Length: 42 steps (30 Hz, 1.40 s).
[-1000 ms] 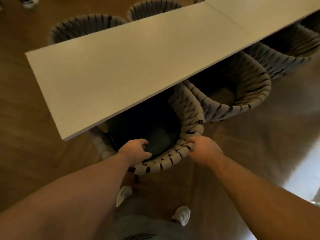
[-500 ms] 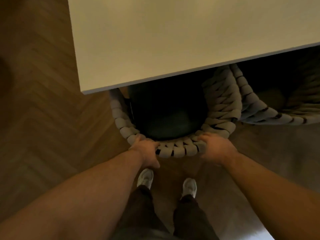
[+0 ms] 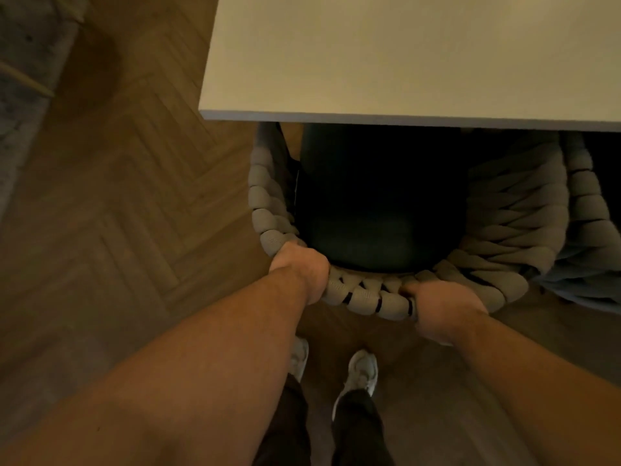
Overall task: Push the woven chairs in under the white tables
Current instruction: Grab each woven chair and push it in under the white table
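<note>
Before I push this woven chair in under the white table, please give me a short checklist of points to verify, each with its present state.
1. Left hand grips the back rim of the woven chair: ok.
2. Right hand grips the same rim: ok.
3. Chair fully under the white table: not ok, much of the dark seat shows.
4. Gap to the neighbouring chair on the right: cannot tell, they look very close.
5. Chair legs free of table legs: cannot tell, hidden.
6. Shoes behind the rim: ok.
</note>
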{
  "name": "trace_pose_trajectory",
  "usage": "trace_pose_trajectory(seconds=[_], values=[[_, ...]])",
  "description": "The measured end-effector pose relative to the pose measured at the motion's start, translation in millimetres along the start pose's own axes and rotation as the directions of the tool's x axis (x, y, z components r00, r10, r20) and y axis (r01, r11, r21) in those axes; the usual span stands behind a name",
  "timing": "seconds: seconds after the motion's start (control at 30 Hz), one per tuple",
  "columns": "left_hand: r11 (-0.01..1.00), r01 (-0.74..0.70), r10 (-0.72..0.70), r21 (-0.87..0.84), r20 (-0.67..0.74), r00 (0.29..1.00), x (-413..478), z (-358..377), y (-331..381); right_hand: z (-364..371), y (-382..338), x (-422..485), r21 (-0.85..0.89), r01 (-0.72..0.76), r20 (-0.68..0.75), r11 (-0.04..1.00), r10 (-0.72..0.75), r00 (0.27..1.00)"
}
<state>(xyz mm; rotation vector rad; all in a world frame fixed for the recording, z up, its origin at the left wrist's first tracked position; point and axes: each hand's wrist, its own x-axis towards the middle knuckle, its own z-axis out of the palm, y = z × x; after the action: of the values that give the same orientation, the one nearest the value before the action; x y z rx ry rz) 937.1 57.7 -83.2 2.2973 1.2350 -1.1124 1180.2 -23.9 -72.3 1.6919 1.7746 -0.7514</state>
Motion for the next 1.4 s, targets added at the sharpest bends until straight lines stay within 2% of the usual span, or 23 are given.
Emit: trace_pose_trajectory(seconds=[0.33,0.53,0.67,0.8,1.13,1.23,1.4], values=[[0.993,0.03,-0.039,-0.116,-0.077,0.996,-16.0,8.4,-19.5,4.0,-20.2,-2.5,0.028,0.031,-0.105,0.999,-0.028,0.994],[0.991,0.05,-0.061,-0.126,-0.083,0.995,-16.4,15.4,-15.4,3.6,-19.5,-5.7,-0.01,0.08,-0.127,0.997,-0.08,0.989],[0.997,0.012,-0.02,-0.071,-0.117,0.993,-24.9,22.4,0.6,19.2,-14.2,-16.3,-0.003,0.097,-0.123,0.995,-0.097,0.988],[0.998,-0.009,0.004,-0.057,-0.087,0.996,-35.5,26.7,4.4,26.5,-15.7,-23.5,0.029,0.127,-0.112,0.992,-0.123,0.986],[0.985,0.071,-0.067,-0.157,0.028,0.997,-59.4,51.0,-19.1,21.3,-49.0,-18.7,0.041,0.193,-0.106,0.98,-0.188,0.976],[0.986,0.114,-0.115,-0.124,0.003,0.993,-55.3,50.4,-35.6,11.9,-60.1,-11.0,0.015,0.169,-0.141,0.985,-0.165,0.976],[0.994,0.103,-0.105,-0.038,-0.055,0.993,-35.0,45.2,-59.5,4.8,-76.1,1.4,0.064,0.102,-0.154,0.993,-0.092,0.984]])
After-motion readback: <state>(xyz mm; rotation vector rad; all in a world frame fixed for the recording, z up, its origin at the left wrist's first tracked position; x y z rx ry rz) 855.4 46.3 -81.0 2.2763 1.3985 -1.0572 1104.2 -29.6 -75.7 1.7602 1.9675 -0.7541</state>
